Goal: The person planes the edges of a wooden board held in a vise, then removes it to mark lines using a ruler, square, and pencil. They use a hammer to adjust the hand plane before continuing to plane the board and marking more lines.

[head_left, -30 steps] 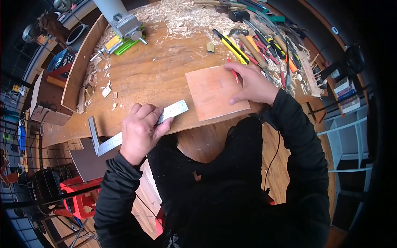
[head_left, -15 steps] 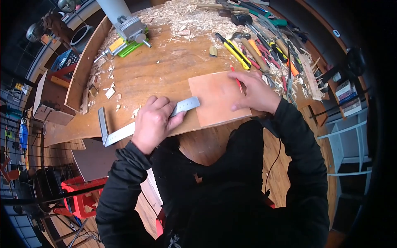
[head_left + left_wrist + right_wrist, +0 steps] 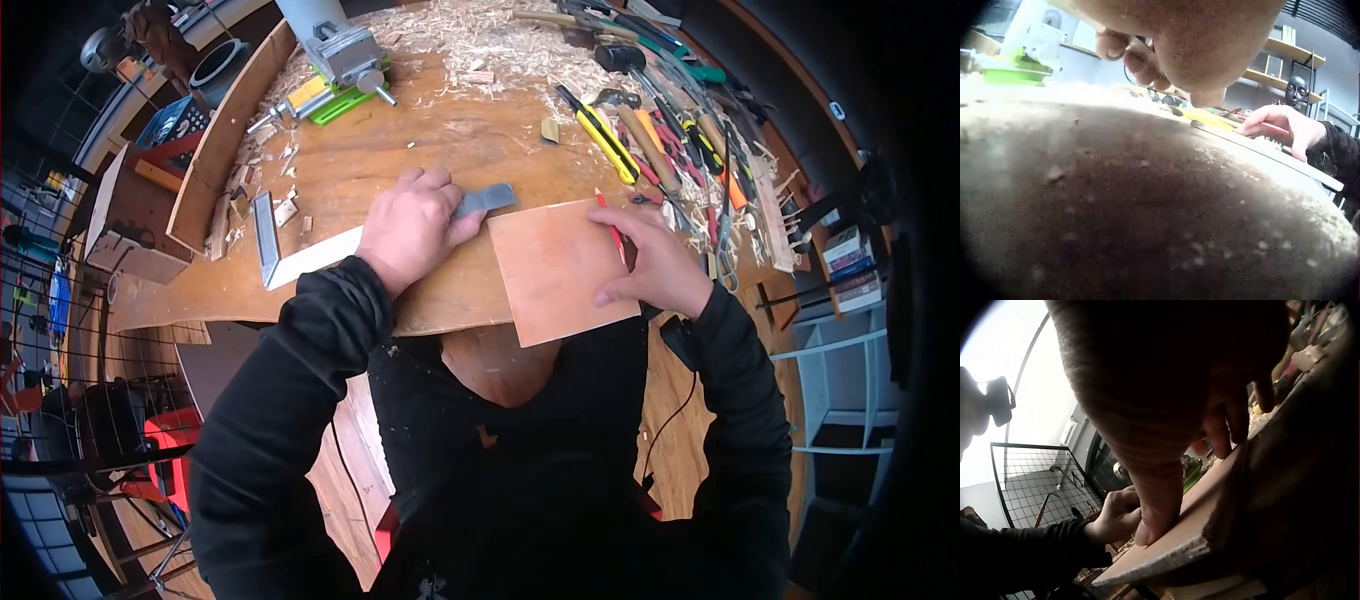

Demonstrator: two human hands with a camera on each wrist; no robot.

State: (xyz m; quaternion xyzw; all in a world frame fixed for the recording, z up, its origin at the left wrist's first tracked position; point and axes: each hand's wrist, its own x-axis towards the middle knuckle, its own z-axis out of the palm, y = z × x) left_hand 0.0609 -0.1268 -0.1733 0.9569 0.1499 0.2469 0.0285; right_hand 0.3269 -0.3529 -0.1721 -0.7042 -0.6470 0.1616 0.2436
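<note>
My left hand (image 3: 415, 225) grips the blade of a metal try square (image 3: 318, 255), which lies along the worktable's near side. The square's short stock (image 3: 265, 235) points away at the left, and the blade's other end emerges beyond my fingers, close to a thin square wooden board (image 3: 560, 275). My right hand (image 3: 655, 265) holds that board by its right side, thumb on the upper face and fingers at the far edge. A red pencil (image 3: 612, 225) is tucked in the same hand. In the right wrist view, the thumb (image 3: 1160, 515) presses on the board's face (image 3: 1200, 509).
Beyond the board lie a yellow utility knife (image 3: 605, 140) and a rubber mallet (image 3: 620, 58) among several other hand tools. Wood shavings (image 3: 450, 45) cover the back of the table. A vise (image 3: 350, 70) with a green base stands at the back left.
My left hand has carried the try square away from me and to the right, fully over the tabletop. The board has come slightly towards me, its near corner now past the table edge.
</note>
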